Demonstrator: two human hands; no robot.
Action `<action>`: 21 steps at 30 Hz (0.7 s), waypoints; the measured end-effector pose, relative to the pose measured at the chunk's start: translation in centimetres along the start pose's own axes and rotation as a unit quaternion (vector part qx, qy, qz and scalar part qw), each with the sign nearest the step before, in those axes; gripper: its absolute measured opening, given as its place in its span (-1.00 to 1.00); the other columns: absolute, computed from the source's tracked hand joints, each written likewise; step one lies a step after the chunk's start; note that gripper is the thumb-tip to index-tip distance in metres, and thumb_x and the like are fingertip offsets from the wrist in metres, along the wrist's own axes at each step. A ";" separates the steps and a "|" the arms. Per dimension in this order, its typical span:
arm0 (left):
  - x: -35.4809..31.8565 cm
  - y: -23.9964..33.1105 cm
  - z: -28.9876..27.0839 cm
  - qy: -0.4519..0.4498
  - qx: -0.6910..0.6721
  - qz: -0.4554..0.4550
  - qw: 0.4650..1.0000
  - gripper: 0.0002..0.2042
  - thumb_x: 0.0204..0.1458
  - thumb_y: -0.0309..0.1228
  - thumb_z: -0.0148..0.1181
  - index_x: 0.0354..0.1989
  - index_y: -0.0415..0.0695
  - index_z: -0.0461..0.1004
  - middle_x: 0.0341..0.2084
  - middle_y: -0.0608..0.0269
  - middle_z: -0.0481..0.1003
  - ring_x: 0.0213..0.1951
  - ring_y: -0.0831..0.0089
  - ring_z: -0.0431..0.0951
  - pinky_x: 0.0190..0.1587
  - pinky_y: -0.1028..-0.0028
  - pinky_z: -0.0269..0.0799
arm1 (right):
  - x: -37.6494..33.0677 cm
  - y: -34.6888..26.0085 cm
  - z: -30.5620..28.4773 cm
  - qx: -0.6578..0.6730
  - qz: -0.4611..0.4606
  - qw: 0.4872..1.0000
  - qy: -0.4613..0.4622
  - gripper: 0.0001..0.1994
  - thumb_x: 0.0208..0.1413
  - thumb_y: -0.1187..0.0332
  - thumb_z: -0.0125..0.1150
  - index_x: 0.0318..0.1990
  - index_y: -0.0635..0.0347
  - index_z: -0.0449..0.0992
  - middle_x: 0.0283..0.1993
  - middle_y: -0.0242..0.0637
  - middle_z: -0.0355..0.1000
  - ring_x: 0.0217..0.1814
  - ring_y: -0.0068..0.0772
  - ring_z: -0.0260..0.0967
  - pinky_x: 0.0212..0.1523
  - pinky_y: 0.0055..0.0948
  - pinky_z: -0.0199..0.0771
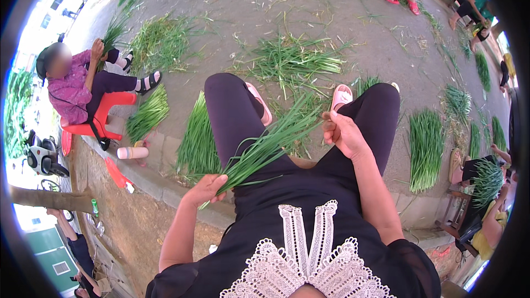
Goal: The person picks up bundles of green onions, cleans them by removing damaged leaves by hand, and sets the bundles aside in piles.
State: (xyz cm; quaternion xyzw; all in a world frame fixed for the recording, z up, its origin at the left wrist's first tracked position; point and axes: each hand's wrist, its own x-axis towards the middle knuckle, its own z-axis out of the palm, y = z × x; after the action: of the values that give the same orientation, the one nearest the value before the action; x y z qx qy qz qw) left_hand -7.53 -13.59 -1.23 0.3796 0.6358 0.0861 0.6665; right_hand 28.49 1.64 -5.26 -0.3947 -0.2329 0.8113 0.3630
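Note:
A loose bunch of green chives (270,146) slants across my lap, its stem ends gripped in my left hand (207,189). The leaf tips fan out up and to the right, toward my right hand (346,135). That hand is held over my right thigh with its fingers curled in toward the thumb, close to the tips. Whether a thin bit is pinched there, I cannot make out. On the ground beside my left leg lies a thick pile of chives (197,138). Ahead of my feet is a loose, tangled heap of chives (292,58).
To the left, a person in a purple top (72,91) sits on a red plastic stool (102,118), handling chives. A pink-and-white bottle (132,153) lies near the kerb (160,185). Another chive pile (425,152) is on my right. Several people sit farther around.

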 end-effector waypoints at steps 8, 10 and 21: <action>0.1 0.2 0.0 -0.015 -0.017 0.009 1.000 -0.55 0.13 0.00 -0.19 -0.44 -0.20 0.35 -0.78 0.35 0.31 -0.77 0.67 0.19 -0.67 0.64 0.09 | 0.0 0.7 1.0 -0.077 -0.007 0.997 -0.025 -0.76 0.09 0.19 0.10 -0.41 0.21 0.45 -0.55 -0.45 0.30 -0.60 -0.67 0.21 -0.58 -0.63 0.25; 0.1 0.1 0.1 -0.016 -0.012 0.008 1.000 -0.54 0.13 -0.01 -0.21 -0.42 -0.21 0.37 -0.78 0.36 0.29 -0.77 0.68 0.18 -0.67 0.64 0.09 | 0.1 0.7 1.3 -0.092 -0.010 0.996 -0.011 -0.75 0.10 0.21 0.08 -0.44 0.21 0.43 -0.57 -0.45 0.28 -0.61 -0.67 0.19 -0.59 -0.63 0.23; -0.4 -0.1 -0.3 -0.006 -0.014 -0.017 1.000 -0.56 0.13 -0.02 -0.18 -0.36 -0.19 0.45 -0.77 0.41 0.30 -0.77 0.72 0.18 -0.69 0.68 0.09 | 1.4 1.7 1.9 -0.308 -0.136 0.939 0.067 -0.71 0.08 0.33 0.02 -0.63 0.27 0.33 -0.73 -0.48 0.14 -0.68 -0.69 0.05 -0.66 -0.57 0.04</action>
State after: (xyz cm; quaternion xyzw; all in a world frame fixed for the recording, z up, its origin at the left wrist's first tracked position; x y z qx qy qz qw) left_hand -7.86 -13.76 -0.98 0.3601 0.6371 0.0817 0.6766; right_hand 25.66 1.45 -5.97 -0.5055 -0.4982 0.6140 0.3453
